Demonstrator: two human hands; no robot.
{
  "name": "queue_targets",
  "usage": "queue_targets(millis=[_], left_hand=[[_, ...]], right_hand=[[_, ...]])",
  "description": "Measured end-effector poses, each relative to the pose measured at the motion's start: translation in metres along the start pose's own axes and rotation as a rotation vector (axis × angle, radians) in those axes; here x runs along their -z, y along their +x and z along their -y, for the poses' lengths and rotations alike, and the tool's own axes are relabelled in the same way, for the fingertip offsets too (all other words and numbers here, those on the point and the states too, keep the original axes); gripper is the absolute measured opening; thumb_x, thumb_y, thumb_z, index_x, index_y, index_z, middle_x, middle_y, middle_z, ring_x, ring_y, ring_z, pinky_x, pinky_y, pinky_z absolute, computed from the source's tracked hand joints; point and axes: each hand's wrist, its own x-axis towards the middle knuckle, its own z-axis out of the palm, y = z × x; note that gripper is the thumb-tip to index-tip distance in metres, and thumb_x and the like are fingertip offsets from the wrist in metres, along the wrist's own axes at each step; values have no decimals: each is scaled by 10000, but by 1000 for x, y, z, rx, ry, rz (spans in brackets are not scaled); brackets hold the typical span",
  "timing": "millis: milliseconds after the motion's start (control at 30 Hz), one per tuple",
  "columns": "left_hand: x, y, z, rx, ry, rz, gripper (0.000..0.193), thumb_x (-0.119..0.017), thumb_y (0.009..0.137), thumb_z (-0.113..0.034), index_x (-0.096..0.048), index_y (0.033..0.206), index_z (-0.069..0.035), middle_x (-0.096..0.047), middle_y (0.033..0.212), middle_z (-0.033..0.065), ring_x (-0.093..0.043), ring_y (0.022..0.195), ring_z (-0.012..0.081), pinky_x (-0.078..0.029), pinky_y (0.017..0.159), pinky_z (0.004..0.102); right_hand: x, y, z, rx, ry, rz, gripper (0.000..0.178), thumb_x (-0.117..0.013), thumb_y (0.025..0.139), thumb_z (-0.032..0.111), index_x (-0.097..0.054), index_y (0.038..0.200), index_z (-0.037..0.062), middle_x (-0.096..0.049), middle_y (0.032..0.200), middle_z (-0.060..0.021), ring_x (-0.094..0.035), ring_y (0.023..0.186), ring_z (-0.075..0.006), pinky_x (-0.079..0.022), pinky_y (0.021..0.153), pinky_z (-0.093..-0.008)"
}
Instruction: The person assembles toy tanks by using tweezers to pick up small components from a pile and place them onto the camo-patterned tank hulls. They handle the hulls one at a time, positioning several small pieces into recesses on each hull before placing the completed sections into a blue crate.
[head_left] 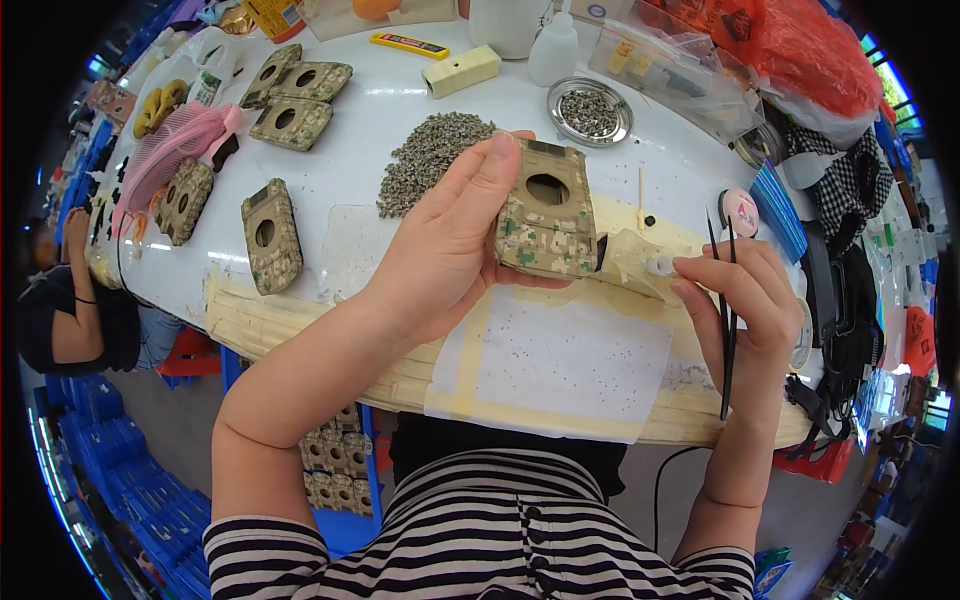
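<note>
My left hand (455, 215) is wrapped round a camouflage model tank hull (545, 232), a tan, green and brown piece with a round hole in its top, held up over the table. My right hand (752, 295) has black tweezers (729, 330) tucked between its fingers, points upward. Its thumb and forefinger pinch a small whitish round piece (660, 265), whose kind I cannot make out. Just beyond those fingertips is a pale yellowish taped patch (635, 250), with a toothpick (641, 195) and a small black dot near it. A single matching hull (268, 236) lies to the left.
Small grey parts form a pile (425, 160); more fill a round metal dish (590, 112). Several hulls (292, 118) lie at far left. A white squeeze bottle (552, 50), yellow cutter (409, 45) and red bag (815, 65) stand further back. Speckled white paper (560, 350) covers the front edge. Another person (80, 320) sits left.
</note>
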Motion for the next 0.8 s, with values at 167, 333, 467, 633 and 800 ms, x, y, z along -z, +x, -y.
queue_targets(millis=[167, 333, 467, 633, 800], left_hand=[[-3, -2, 0, 0, 28, 6, 576, -332, 950, -538, -360, 1355, -128, -540, 1172, 77, -634, 964, 210, -577, 645, 338], [-6, -7, -4, 28, 61, 46, 606, -339, 938, -561, -361, 1355, -122, -530, 1169, 65, -604, 995, 170, -567, 720, 335], [-8, -8, 1, -13, 90, 70, 590, -348, 947, -537, -350, 1351, -108, -507, 1182, 73, -550, 1075, 160, -520, 844, 320], [-2, -8, 6, -78, 227, 117, 566, -363, 955, -503, -321, 1341, -92, -493, 1184, 80, -537, 1094, 153, -504, 876, 318], [-2, -7, 11, -112, 176, 146, 623, -460, 912, -550, -301, 1326, -113, -496, 1091, 63, -536, 899, 87, -481, 663, 226]], right_hand=[[8, 2, 4, 19, -46, -98, 192, -751, 630, -4, -660, 796, 23, -581, 715, -83, -560, 704, -218, -443, 637, -312], [12, 3, 12, 24, 128, -256, 162, -726, 702, 8, -637, 838, 13, -620, 742, -74, -571, 704, -206, -494, 785, -356], [5, 0, 18, -11, 325, -178, 115, -662, 808, 35, -594, 890, -9, -625, 768, -73, -555, 694, -171, -458, 809, -321], [-11, 2, 22, -62, 600, -110, 74, -561, 902, 47, -547, 943, -13, -608, 799, -74, -557, 709, -116, -424, 676, -224], [-20, -1, 27, -156, 773, -100, 89, -506, 940, 63, -510, 956, -25, -583, 825, -71, -636, 754, -120, -457, 683, -205]])
